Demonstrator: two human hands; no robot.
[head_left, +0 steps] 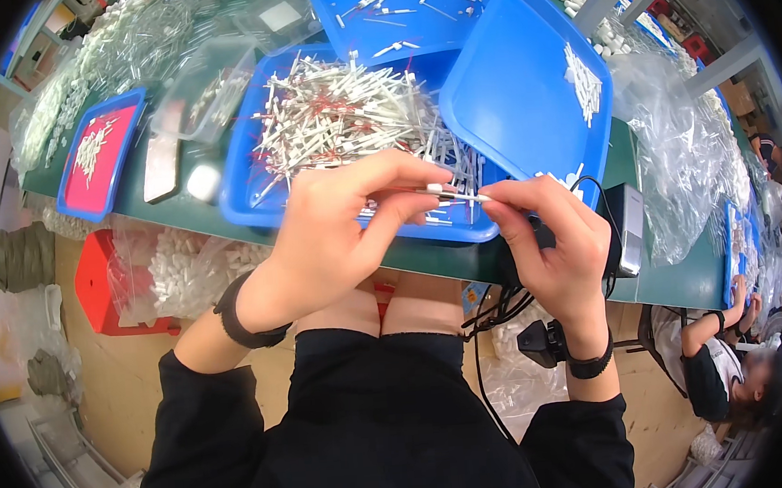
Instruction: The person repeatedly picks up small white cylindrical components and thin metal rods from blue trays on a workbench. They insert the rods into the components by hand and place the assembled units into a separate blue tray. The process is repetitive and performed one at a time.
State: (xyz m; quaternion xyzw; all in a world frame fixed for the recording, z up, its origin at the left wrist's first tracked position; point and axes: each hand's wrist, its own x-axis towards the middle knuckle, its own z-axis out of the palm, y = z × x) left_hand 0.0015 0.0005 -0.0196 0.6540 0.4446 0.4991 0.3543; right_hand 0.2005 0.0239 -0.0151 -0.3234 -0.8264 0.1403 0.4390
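Note:
Above the near edge of a blue bin [239, 177], a thin white stick-like part [460, 195] with a small collar lies roughly level between my two hands. My left hand [326, 221] pinches its dark, reddish end between thumb and fingers. At the other end, my right hand [558, 232] has thumb and forefinger closed on the white tip. The bin holds a heap of similar slim white parts [336, 107], some with red pieces. Exactly what the part is cannot be made out.
Blue trays [516, 81] with a few parts rest on the bin. At left are a clear tub [203, 89], a phone [161, 165] and a pink-lined tray [99, 156]. Plastic bags [675, 161], a silver-black device [626, 228] with cables and a co-worker [716, 348] are at right.

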